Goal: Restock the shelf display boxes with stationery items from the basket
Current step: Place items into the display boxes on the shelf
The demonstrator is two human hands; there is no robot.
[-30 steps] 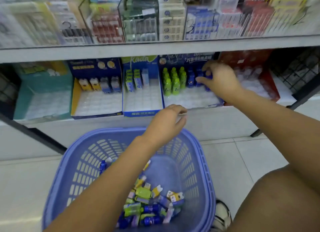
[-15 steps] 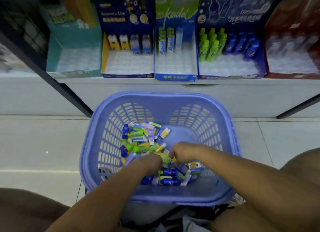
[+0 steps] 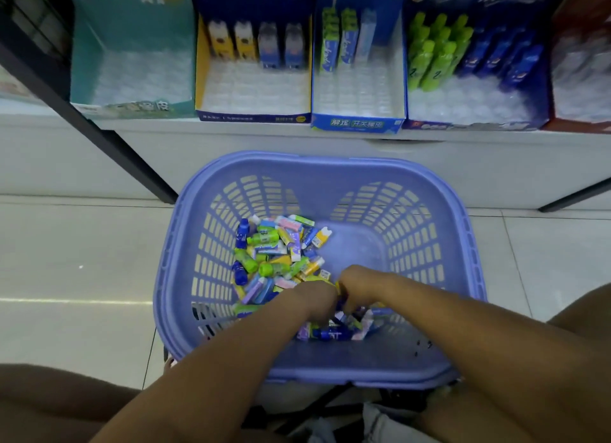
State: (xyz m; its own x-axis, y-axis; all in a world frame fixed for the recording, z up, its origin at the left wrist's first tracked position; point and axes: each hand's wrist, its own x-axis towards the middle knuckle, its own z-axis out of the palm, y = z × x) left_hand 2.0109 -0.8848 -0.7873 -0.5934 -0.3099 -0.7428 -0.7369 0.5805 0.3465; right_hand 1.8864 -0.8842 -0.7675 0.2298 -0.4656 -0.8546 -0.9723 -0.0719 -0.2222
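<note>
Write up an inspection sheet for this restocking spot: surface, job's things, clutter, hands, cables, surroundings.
Surface: white shelf above a pale tiled floor.
Job's things: purple basket holds a heap of small items, lying to its left and near side. On the shelf, the teal box shows no stock. The yellow box, blue box and bottle box have stock only at the back. The red box is cut off by the frame.
Clutter: nothing seen.
Hands: left hand and right hand are side by side down in the heap; their grasp is hidden.
Cables: nothing seen.
Surroundings: black strut slants down from the shelf.
</note>
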